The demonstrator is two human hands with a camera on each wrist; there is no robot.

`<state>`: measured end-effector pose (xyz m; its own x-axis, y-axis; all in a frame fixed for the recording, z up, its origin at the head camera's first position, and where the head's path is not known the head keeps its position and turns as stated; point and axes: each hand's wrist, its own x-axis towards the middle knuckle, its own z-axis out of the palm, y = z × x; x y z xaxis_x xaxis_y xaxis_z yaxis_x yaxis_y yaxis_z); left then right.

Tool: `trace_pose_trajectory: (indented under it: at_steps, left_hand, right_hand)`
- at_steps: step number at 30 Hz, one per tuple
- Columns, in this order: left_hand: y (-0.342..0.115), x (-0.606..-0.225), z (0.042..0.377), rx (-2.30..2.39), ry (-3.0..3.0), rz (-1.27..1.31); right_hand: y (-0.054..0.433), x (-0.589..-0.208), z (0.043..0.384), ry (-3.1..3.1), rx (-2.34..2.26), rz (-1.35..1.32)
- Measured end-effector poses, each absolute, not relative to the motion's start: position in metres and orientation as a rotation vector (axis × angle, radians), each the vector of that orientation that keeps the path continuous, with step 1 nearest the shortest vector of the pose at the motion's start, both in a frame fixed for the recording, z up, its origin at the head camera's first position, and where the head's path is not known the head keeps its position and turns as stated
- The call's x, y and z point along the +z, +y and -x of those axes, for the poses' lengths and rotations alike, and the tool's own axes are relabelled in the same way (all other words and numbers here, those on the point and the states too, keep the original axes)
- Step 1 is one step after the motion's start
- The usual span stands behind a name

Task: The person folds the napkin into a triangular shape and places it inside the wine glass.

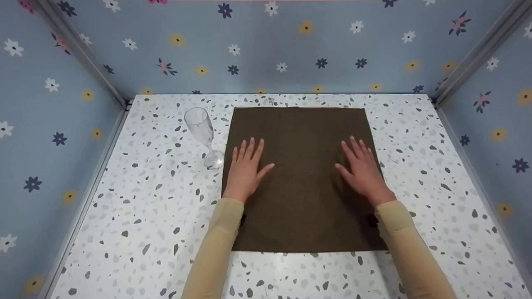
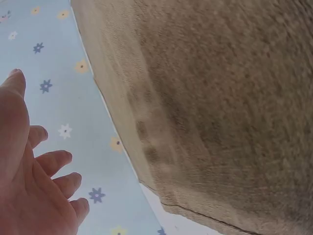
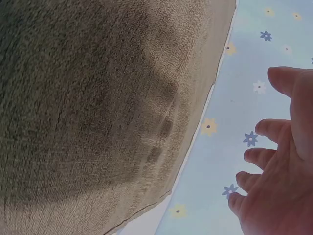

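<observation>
A dark brown square cloth (image 1: pixel 303 187) lies spread flat on the speckled table. Over its left side is my left hand (image 1: pixel 245 172), palm down with fingers spread. My right hand (image 1: pixel 363 172) is held the same way over the cloth's right side. Neither hand holds anything. In both wrist views the cloth (image 2: pixel 230 117) fills much of the picture, and a gap shows between it and the fingers, so the hands seem to hover. Just beyond the cloth's left edge is a clear champagne flute (image 1: pixel 201 126), its foot close to that edge.
The white speckled tabletop (image 1: pixel 145 199) stretches out on all sides of the cloth. Blue flowered panels (image 1: pixel 266 50) rise at the back, left and right, with grey metal posts (image 1: pixel 482 52) at the corners.
</observation>
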<state>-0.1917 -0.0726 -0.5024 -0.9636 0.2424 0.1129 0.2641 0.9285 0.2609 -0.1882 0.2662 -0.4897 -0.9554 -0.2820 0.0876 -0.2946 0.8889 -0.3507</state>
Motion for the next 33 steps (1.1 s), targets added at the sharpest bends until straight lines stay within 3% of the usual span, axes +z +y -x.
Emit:
trace_pose_trajectory:
  at_steps: [33]
  left_hand:
    - [0.004, -0.482, 0.145, -0.282, -2.931, 0.836]
  right_hand:
    - [0.295, -0.483, 0.134, -2.960, 0.435, -0.627]
